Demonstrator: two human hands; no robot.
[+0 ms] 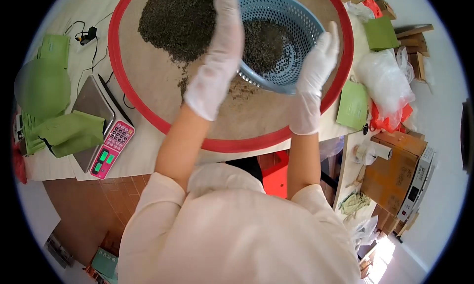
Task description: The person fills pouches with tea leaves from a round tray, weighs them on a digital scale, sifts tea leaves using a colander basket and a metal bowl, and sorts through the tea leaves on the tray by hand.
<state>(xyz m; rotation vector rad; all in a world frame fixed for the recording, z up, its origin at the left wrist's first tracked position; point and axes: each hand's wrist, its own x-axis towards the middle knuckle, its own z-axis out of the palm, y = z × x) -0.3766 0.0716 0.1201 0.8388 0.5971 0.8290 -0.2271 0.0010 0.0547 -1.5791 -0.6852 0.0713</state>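
While the pale table [101, 10] carries a round tray [237, 146] with a red rim, a blue, perforated basket [298, 17] sits on it, partly filled, beside loose, dark crumbs [180, 25]. White-gloved and apart, the left hand [228, 30] and right hand [320, 56] flank the rim, open, fingers extended.

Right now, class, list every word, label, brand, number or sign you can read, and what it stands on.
None reads clearly. Too small or blurred:
Pink scale panel: keys and green displays.
Cardboard box: printed marks.
White appliance: panel lettering.
Dark green box: pale lettering.
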